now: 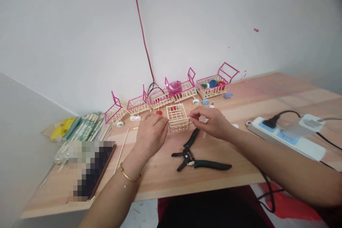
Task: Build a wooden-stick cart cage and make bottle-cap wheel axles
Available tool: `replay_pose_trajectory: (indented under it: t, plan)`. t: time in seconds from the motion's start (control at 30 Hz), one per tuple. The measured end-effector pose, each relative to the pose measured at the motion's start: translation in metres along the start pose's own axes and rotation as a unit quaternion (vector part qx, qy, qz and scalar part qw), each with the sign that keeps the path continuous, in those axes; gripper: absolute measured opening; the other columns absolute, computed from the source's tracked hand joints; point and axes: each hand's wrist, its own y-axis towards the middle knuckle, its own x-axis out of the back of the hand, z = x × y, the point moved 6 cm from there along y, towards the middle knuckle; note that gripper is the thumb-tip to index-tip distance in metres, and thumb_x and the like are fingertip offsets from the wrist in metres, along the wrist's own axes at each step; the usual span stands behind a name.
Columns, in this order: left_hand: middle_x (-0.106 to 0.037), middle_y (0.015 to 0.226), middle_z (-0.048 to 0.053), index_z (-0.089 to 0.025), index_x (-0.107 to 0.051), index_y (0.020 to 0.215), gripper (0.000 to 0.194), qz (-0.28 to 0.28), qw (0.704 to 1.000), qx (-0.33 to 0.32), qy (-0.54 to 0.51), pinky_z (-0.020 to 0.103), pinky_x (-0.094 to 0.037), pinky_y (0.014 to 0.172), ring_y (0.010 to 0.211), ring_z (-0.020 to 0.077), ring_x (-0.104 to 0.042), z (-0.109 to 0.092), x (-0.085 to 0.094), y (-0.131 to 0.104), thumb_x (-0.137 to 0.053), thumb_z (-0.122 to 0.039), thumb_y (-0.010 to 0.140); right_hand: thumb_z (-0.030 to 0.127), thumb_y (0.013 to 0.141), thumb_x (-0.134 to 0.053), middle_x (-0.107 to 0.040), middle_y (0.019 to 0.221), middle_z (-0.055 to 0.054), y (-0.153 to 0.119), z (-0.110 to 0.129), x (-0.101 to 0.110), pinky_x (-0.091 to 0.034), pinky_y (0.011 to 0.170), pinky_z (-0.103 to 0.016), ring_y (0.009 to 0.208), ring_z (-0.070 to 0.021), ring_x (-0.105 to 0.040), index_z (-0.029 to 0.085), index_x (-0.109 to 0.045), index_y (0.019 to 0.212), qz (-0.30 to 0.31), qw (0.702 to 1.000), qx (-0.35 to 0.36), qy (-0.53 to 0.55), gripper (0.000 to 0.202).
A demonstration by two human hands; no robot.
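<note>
A small unpainted basket of thin wooden sticks [178, 117] is near the middle of the table, between my hands. My left hand [153, 131] has its fingers closed at the basket's left edge. On the other side my right hand [210, 121] pinches the right end of a stick lying across the basket's near side. Dark-handled pliers [188, 156] lie with jaws apart on the wood, nearer to me than the basket.
Stick baskets with magenta rims [213, 85] line the wall. A power strip [288, 137] with cables is at the right. Packs of sticks [87, 128] and a dark, pixelated object [97, 171] lie left. Round lids [196, 102] are scattered on the table [149, 188].
</note>
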Motion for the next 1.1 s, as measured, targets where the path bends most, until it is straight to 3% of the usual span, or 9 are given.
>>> replay_pose_trajectory:
  t: [0.8,0.97,1.1]
  plan:
    - [-0.067,0.086,0.007,-0.016,-0.062,0.092,0.011,-0.013,1.000,-0.011,0.000,0.037,-0.043,0.080,0.084,0.0194,-0.061,0.001,0.001,-0.001,-0.052,-0.015,0.086,0.021,0.084,-0.054,-0.062,0.074,-0.002,0.000,0.001,0.001,-0.046,0.065,-0.026,0.067,-0.0132,-0.058,0.019,-0.059,0.087,0.011,1.000,-0.010,0.014,0.006]
    - [-0.067,0.087,0.008,-0.015,-0.062,0.093,0.012,-0.079,0.996,0.011,-0.041,0.035,-0.047,0.077,0.083,0.0187,-0.060,0.004,0.010,-0.004,-0.055,-0.014,0.083,0.025,0.079,-0.061,-0.063,0.084,-0.003,-0.002,-0.008,-0.002,-0.048,0.066,-0.027,0.068,-0.0133,-0.060,0.019,-0.055,0.100,0.034,0.998,-0.044,0.017,0.023]
    - [-0.067,0.088,0.007,-0.016,-0.063,0.092,0.012,-0.153,0.978,0.077,-0.116,0.029,-0.049,0.074,0.082,0.0156,-0.062,0.006,0.024,-0.008,-0.056,-0.012,0.083,0.025,0.077,-0.061,-0.065,0.086,-0.003,-0.006,-0.023,-0.014,-0.049,0.068,-0.027,0.074,-0.0151,-0.063,0.019,-0.053,0.104,0.106,0.989,-0.102,0.006,0.029]
